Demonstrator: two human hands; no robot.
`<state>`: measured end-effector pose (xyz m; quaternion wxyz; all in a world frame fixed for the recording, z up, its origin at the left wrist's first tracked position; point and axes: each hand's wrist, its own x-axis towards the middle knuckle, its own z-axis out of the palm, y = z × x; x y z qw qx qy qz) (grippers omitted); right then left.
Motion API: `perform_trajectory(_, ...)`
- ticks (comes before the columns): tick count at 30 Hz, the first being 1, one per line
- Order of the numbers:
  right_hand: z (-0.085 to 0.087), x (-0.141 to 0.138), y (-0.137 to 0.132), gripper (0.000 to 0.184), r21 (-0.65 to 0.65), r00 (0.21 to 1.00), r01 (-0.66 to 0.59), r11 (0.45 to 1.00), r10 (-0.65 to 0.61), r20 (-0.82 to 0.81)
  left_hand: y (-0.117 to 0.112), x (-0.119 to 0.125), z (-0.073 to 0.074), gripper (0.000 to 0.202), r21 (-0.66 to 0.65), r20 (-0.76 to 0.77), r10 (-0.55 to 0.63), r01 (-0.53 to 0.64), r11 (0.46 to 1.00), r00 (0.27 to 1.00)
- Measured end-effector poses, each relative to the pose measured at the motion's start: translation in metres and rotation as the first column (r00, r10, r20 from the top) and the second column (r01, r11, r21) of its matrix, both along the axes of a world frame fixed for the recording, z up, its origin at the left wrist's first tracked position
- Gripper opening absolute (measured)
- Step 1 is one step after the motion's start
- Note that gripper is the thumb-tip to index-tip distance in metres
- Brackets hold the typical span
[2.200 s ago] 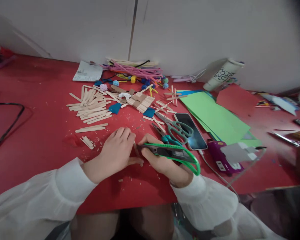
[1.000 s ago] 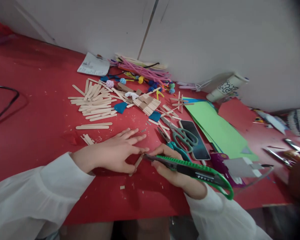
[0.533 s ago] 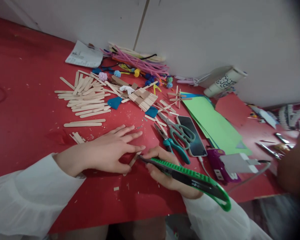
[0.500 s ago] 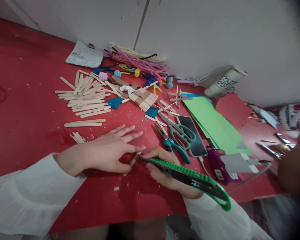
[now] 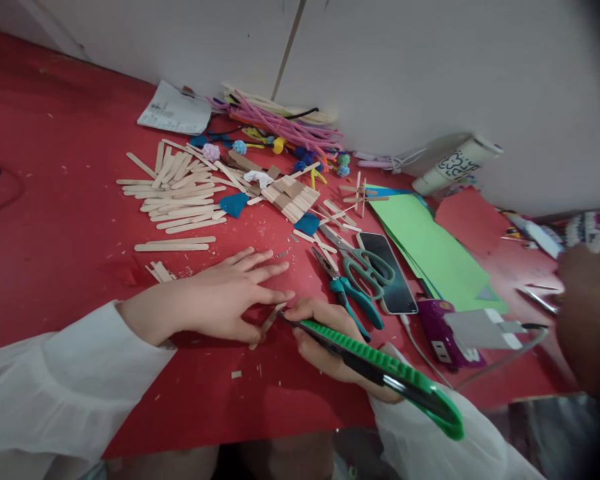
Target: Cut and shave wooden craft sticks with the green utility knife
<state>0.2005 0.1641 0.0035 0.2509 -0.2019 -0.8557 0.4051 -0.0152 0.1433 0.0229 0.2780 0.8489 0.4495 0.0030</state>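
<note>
My right hand (image 5: 327, 340) is closed around a green utility knife (image 5: 380, 360), its tip pointing left at a short wooden craft stick (image 5: 271, 322) on the red table (image 5: 200, 400). My left hand (image 5: 220, 297) lies flat with fingers spread, thumb and index fingertips at the two ends of that stick. Small wood scraps (image 5: 237, 375) are scattered below it. Just above the left wrist lie short cut stick pieces (image 5: 161, 271). Pliers with teal handles (image 5: 355, 303) and green-handled scissors (image 5: 367, 270) rest beyond my right hand.
A pile of craft sticks (image 5: 180, 193) spreads at the back left, near a glued stick panel (image 5: 291, 198) and pipe cleaners (image 5: 285, 123). To the right are a phone (image 5: 393, 287), green paper (image 5: 430, 247), a purple box (image 5: 445, 327) and a cup (image 5: 455, 163). Another person's hand (image 5: 587, 313) is at the far right.
The view has shifted slightly. The knife's rear end has dipped a little, while my left hand stays on the stick. The other person's hand has moved further over the table at the right.
</note>
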Motion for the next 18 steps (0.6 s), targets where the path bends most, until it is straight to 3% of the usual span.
perform_trajectory(9, 0.0056, -0.0065, -0.0025, 0.02, 0.054, 0.999, 0.004, 0.999, -0.006, 0.034, 0.0, -0.0012, -0.0019, 0.057, 0.033, 0.02, -0.012, 0.012, 0.999, 1.0)
perform_trajectory(15, 0.0056, -0.0075, -0.0019, 0.019, 0.007, 1.0, -0.018, 1.0, 0.018, 0.01, 0.0005, -0.0016, -0.0022, 0.055, 0.043, 0.019, -0.016, 0.015, 0.999, 1.0)
perform_trajectory(18, 0.0062, -0.0022, -0.0044, 0.017, -0.046, 0.999, 0.029, 0.999, -0.028, 0.027, -0.0003, -0.0019, -0.0019, 0.056, 0.03, 0.016, -0.007, 0.006, 1.0, 1.0)
